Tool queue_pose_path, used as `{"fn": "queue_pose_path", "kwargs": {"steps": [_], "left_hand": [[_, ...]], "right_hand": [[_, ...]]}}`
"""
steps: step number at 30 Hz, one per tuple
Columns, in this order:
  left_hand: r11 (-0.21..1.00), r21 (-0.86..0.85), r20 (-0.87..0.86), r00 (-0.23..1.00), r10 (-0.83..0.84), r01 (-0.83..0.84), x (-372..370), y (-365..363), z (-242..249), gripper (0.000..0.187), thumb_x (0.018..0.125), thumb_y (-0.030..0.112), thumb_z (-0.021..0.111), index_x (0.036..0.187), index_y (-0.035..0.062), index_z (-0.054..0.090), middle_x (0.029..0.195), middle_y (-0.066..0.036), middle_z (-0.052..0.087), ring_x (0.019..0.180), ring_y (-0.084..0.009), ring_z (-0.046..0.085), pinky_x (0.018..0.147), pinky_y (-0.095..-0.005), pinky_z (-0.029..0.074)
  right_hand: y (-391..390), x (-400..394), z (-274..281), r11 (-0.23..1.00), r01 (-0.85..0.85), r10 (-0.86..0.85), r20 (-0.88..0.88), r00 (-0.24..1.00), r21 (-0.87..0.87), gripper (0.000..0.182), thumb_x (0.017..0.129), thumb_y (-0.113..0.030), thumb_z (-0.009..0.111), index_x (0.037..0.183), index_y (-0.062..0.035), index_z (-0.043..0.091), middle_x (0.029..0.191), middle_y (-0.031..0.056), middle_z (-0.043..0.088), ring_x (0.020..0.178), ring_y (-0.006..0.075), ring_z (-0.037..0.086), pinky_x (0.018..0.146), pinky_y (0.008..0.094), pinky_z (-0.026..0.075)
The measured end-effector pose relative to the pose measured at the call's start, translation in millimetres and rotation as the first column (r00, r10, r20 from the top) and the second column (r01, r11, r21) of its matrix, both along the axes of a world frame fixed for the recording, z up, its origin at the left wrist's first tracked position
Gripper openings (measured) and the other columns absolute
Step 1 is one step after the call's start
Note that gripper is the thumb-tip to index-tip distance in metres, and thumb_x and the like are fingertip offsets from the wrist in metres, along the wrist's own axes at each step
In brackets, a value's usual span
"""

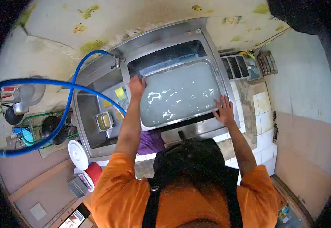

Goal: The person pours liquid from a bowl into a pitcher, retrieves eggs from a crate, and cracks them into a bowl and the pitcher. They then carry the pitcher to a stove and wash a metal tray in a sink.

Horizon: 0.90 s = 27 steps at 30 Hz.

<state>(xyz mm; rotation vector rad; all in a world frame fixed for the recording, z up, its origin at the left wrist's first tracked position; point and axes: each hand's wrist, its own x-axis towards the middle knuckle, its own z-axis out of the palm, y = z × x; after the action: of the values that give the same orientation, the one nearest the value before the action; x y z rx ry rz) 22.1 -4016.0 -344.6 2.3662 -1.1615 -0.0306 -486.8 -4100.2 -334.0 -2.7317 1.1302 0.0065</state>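
A large rectangular metal tray (pixel 179 92) full of cloudy water sits over the right basin of a steel sink (pixel 196 133). My left hand (pixel 136 86) is at the tray's left edge, its fingers closed around a small dark item too hidden to name. At the tray's lower right corner, my right hand (pixel 224 110) rests with its fingers spread, the fingertips at the rim. Ripples and bright reflections show on the water.
Left of the tray, the other basin holds a small metal container (pixel 104 121) and a yellow sponge (pixel 120 93). A blue hose (pixel 72 87) loops from the tap (pixel 116 61). Purple cloth (pixel 150 143) hangs at the sink's front. Dark racks (pixel 235 67) stand right.
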Motion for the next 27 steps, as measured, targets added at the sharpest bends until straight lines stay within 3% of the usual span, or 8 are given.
{"fn": "queue_pose_path", "kwargs": {"steps": [2, 5, 10, 15, 17, 22, 25, 27], "left_hand": [[0.948, 0.307, 0.087, 0.989, -0.118, 0.086, -14.7, -34.7, -24.2, 0.041, 0.093, 0.037, 0.054, 0.114, 0.0020, 0.061, 0.099, -0.022, 0.068, 0.096, -0.0384, 0.065, 0.100, -0.0544, 0.036], [0.952, 0.280, -0.001, 0.992, -0.124, 0.119, -73.2, -111.4, -46.1, 0.047, 0.097, 0.045, 0.041, 0.103, 0.0053, 0.066, 0.100, -0.016, 0.071, 0.096, -0.0349, 0.067, 0.105, -0.0594, 0.028], [0.877, 0.408, -0.095, 0.967, -0.237, 0.254, -167.9, -216.3, -38.7, 0.050, 0.098, 0.049, 0.038, 0.099, 0.0091, 0.067, 0.095, -0.018, 0.071, 0.090, -0.0373, 0.068, 0.093, -0.0589, 0.041], [0.904, 0.331, -0.100, 0.962, -0.252, 0.271, -96.3, -151.4, -45.4, 0.057, 0.098, 0.052, 0.036, 0.086, 0.0072, 0.071, 0.085, -0.019, 0.071, 0.079, -0.0398, 0.068, 0.064, -0.0515, 0.052], [0.940, 0.321, 0.142, 0.976, -0.164, 0.112, -57.4, -107.4, -56.6, 0.058, 0.099, 0.051, 0.035, 0.088, 0.0065, 0.071, 0.083, -0.020, 0.070, 0.078, -0.0392, 0.068, 0.072, -0.0525, 0.050], [0.773, 0.630, 0.096, 0.995, 0.015, -0.072, 0.1, -54.2, -26.0, 0.065, 0.100, 0.055, 0.026, 0.105, 0.0073, 0.070, 0.099, -0.021, 0.070, 0.096, -0.0397, 0.066, 0.093, -0.0557, 0.041], [0.846, 0.440, 0.195, 0.952, 0.238, -0.301, -10.4, -66.4, -37.2, 0.051, 0.096, 0.046, 0.040, 0.096, 0.0032, 0.068, 0.101, -0.023, 0.069, 0.104, -0.0376, 0.061, 0.090, -0.0532, 0.042], [0.938, 0.297, 0.165, 0.977, 0.133, -0.178, -47.6, -99.3, -44.5, 0.044, 0.093, 0.041, 0.047, 0.096, 0.0018, 0.068, 0.098, -0.023, 0.068, 0.100, -0.0381, 0.061, 0.087, -0.0530, 0.043]], "right_hand": [[-9.6, -1.7, 1.3, 0.999, 0.039, -0.039, 0.005, 0.999, 0.031, 0.068, 0.087, -0.047, 0.060, 0.146, -0.0200, 0.041, 0.156, 0.0232, 0.023, 0.144, 0.0423, 0.021, 0.109, 0.0569, 0.026], [-36.0, -4.4, 2.8, 0.978, 0.169, -0.175, -0.043, 0.984, -0.122, 0.072, 0.085, -0.048, 0.062, 0.149, -0.0245, 0.038, 0.156, 0.0243, 0.021, 0.142, 0.0428, 0.026, 0.104, 0.0578, 0.033], [-47.2, -3.5, 6.1, 0.963, 0.262, -0.266, 0.085, 0.960, 0.060, 0.071, 0.085, -0.045, 0.065, 0.148, -0.0297, 0.038, 0.147, 0.0284, 0.033, 0.129, 0.0443, 0.043, 0.094, 0.0535, 0.046], [-50.1, -1.7, 7.4, 0.951, 0.289, -0.296, 0.056, 0.953, 0.115, 0.070, 0.084, -0.045, 0.065, 0.147, -0.0277, 0.040, 0.142, 0.0308, 0.038, 0.123, 0.0470, 0.048, 0.097, 0.0514, 0.047], [-54.0, 0.6, 9.8, 0.944, 0.297, -0.309, 0.068, 0.949, 0.146, 0.070, 0.084, -0.044, 0.065, 0.147, -0.0277, 0.040, 0.142, 0.0313, 0.038, 0.124, 0.0469, 0.047, 0.096, 0.0514, 0.048], [-51.9, -4.9, 8.9, 0.946, 0.290, -0.300, 0.049, 0.953, 0.142, 0.076, 0.079, -0.043, 0.069, 0.147, -0.0264, 0.041, 0.139, 0.0328, 0.039, 0.119, 0.0478, 0.050, 0.089, 0.0514, 0.052], [-53.6, -2.7, 15.1, 0.944, 0.294, -0.315, 0.148, 0.937, 0.152, 0.079, 0.075, -0.042, 0.072, 0.147, -0.0267, 0.041, 0.138, 0.0322, 0.039, 0.117, 0.0472, 0.052, 0.087, 0.0507, 0.053], [-51.8, -6.0, 14.9, 0.945, 0.284, -0.311, 0.176, 0.934, 0.162, 0.079, 0.075, -0.042, 0.072, 0.146, -0.0271, 0.041, 0.140, 0.0311, 0.038, 0.114, 0.0469, 0.054, 0.086, 0.0506, 0.054]]}}
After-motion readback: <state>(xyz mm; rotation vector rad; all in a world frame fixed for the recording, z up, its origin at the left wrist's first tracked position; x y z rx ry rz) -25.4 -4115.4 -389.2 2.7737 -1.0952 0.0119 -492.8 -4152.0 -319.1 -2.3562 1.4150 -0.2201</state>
